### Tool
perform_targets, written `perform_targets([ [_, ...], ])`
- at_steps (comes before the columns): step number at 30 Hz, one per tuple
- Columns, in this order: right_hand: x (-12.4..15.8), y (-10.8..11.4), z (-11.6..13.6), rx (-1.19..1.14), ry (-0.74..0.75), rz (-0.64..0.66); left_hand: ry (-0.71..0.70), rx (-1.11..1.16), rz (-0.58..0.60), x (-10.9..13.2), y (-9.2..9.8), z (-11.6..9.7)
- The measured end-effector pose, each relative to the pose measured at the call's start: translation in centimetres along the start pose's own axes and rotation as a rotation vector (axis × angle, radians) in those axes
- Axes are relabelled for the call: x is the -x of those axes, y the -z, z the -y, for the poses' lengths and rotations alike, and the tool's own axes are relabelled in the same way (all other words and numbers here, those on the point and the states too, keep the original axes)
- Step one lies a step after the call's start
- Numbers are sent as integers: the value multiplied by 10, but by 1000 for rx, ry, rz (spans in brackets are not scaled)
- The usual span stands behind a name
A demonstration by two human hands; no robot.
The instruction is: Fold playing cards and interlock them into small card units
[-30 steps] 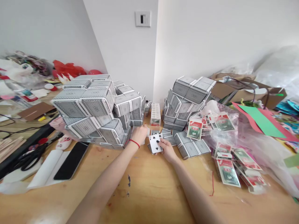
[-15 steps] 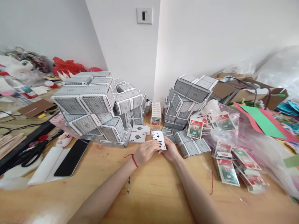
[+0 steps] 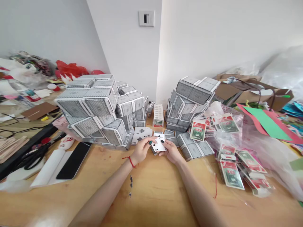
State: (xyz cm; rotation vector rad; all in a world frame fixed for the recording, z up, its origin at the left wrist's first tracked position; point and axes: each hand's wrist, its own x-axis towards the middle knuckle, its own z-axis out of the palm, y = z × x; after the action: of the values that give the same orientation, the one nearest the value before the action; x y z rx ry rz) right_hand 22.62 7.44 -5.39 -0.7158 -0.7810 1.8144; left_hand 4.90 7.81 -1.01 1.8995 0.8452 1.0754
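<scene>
Playing cards, with black-suited twos face up, are between my hands over the table. My right hand grips them from the right, thumb on top and fingers underneath. At the upper left edge, my left hand pinches a card between thumb and forefinger; its other fingers are curled and partly hidden. Just behind my left hand lie face-up aces on the table. A flat block of grey-backed cards sits right of my right hand.
Large structures of folded grey cards stand at left and right. Between them is a row of boxed decks. Red-green card boxes and plastic wrap lie right. A phone and black scissors lie left.
My left hand has drawn back slightly left from lying over the cards to pinching at their edge. My right thumb now rests on top, and the top card sits tilted across another.
</scene>
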Motion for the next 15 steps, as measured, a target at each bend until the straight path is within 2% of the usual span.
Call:
perform_targets([
  [5, -1, -1, -2, 72, 7, 11, 8, -111, -170, -10, -3, 5],
  [7, -2, -1, -3, 99, -2, 21, 95, -68, -125, -17, -2, 8],
  [11, -2, -3, -5, 126, -8, 14, 318, 35, 71, -30, 0, 13],
  [12, -2, -4, -4, 127, 8, -7, 339, 64, 60, -33, 0, 14],
  [13, -2, -4, -4, 129, 31, -35, 351, 94, 13, -34, -1, 15],
  [15, -3, -5, -3, 135, 87, -100, 371, 145, -163, -36, -6, 18],
])
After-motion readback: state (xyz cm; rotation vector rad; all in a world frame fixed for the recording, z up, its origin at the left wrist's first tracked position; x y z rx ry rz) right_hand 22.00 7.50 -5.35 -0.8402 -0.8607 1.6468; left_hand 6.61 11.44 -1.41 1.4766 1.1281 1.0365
